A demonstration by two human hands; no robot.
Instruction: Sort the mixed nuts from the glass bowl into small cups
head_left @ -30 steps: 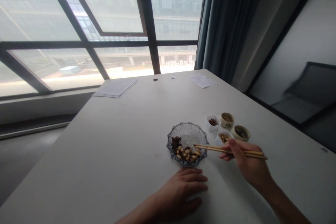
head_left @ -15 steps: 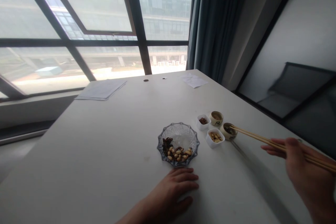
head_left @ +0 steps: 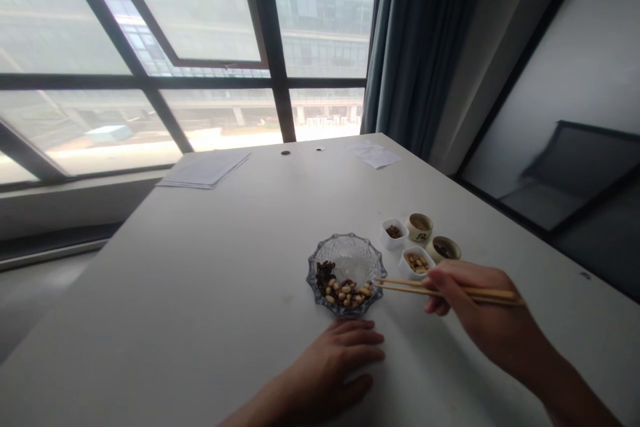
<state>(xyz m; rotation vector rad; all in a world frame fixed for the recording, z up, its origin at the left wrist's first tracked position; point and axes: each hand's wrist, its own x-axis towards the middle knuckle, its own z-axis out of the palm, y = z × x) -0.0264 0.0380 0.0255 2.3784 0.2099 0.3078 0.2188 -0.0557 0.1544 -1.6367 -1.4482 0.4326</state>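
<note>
**What's in your right hand?**

My right hand (head_left: 477,303) is closed in a narrow grip around a pair of wooden chopsticks (head_left: 465,292). Their tips reach just over the right rim of the cut-glass bowl (head_left: 380,273), and I can't make out anything pinched between them.

**And your left hand?**

My left hand (head_left: 333,367) lies open and palm down on the white surface (head_left: 200,293), fingers spread, just below the bowl and not touching it.

**Where's the food?**

Peanuts (head_left: 345,293) lie in the lower part of the bowl, with dark pieces (head_left: 325,273) heaped at its left side. Right of the bowl, near it, are a white square dish of peanuts (head_left: 416,263) and a white square dish of dark bits (head_left: 394,232). Beyond those sit a round ceramic cup (head_left: 419,227) and a second cup with dark contents (head_left: 443,249).

**Any writing?**

The first cup carries a dark printed mark, too small for me to read for sure. Nothing else shows legible writing.

**How much room is there?**

Plenty: bare surface runs wide to the left of the bowl, and its far edge lies well beyond, past two sheets of paper (head_left: 204,169). My right forearm (head_left: 555,383) crosses the right edge.
</note>
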